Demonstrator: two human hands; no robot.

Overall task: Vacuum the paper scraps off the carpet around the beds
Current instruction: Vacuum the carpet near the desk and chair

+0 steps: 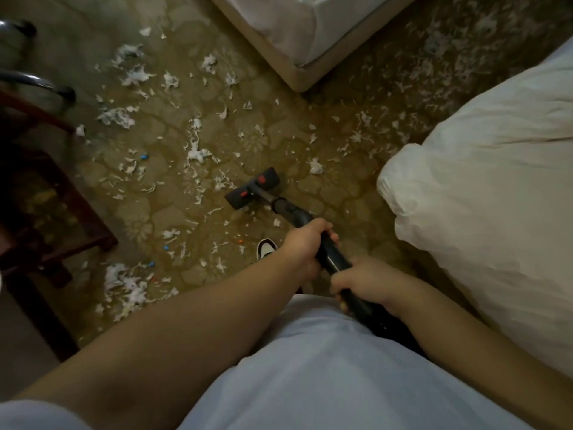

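Grips the wand (332, 254) with fingers curled, left hand (302, 248) ahead of right hand (364, 282); aims floor head (252, 189) forward-left (along the wand's axis) at paper scraps (221, 181) just beyond.

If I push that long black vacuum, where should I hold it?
Hold the black vacuum tube high up, wrapping from above, as the left hand and right hand do: slim and round, it slants up from the flat floor head.
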